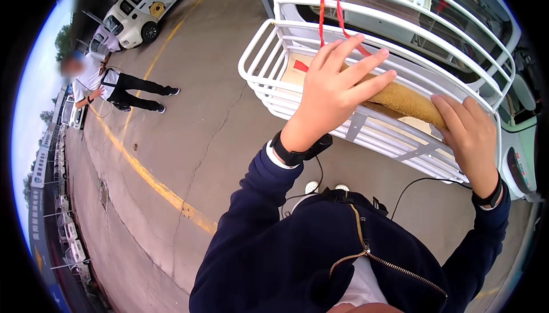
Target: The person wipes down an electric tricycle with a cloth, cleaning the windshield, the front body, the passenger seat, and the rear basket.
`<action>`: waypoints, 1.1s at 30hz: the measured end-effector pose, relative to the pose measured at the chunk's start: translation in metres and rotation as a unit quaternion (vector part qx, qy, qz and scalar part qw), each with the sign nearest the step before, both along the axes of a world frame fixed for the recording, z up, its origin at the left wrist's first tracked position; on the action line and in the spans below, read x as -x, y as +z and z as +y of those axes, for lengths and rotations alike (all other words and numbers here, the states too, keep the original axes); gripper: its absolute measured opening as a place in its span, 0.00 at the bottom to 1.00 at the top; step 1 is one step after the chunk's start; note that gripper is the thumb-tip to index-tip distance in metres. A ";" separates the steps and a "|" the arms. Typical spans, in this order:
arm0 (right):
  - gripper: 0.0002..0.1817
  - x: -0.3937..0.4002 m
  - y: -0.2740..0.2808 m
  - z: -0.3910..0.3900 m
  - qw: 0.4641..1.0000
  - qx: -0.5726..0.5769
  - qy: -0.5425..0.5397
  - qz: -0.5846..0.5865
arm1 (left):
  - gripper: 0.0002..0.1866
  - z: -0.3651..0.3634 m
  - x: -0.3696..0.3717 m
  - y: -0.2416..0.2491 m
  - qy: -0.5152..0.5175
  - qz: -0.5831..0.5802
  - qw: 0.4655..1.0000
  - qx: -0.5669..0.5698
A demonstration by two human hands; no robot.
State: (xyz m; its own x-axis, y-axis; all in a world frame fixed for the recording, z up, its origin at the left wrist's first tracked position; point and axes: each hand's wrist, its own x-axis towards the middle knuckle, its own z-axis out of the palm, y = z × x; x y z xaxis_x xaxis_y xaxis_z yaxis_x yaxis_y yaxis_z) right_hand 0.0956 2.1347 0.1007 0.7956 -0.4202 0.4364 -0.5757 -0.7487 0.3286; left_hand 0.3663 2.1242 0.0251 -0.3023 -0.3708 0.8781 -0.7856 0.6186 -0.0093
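A folded brown cloth (414, 100) with a fuzzy, towel-like surface lies lengthwise in a white metal rack (262, 61) on the back of a vehicle. Over the cloth's left end, my left hand (343, 87) has its fingers spread, close to the rack's bars. The fingers of my right hand (472, 136) curl over the cloth's right end; the thumb is mostly hidden. Red ribbons (338, 4) hang down from above beside my left fingers. A pale flat panel (293, 73) shows at the left inside the rack, with a red piece on it.
Behind the rack is the vehicle's dark rear window (366, 18). A black cable (420, 179) runs near my right wrist. To the left, a person (100, 84) stands on the concrete floor (211, 136), and a white car (137, 13) is parked farther back.
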 end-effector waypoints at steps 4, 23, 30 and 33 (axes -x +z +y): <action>0.32 -0.008 -0.046 0.037 0.996 -0.078 -0.044 -0.018 | 0.19 0.015 -0.032 -0.018 0.000 -0.130 0.991 -0.036; 0.31 -0.047 -0.104 -0.005 0.957 0.068 -0.037 -0.280 | 0.21 -0.005 -0.056 -0.010 0.149 -0.088 0.974 0.143; 0.36 -0.091 -0.132 0.016 0.975 -0.047 -0.040 -0.215 | 0.17 0.017 -0.126 -0.063 0.066 -0.096 0.993 -0.001; 0.25 -0.123 -0.123 0.034 0.974 -0.058 -0.107 -0.192 | 0.15 0.024 -0.144 -0.070 0.045 -0.064 0.997 -0.006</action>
State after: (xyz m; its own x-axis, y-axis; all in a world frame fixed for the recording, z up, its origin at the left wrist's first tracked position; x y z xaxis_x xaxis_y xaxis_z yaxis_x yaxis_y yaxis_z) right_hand 0.2184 2.1686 -0.0221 0.4717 -0.6221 0.6249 -0.7863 -0.6175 -0.0211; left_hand 0.5104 2.1485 -0.0445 -0.3771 -0.4115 0.8297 -0.8312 0.5456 -0.1072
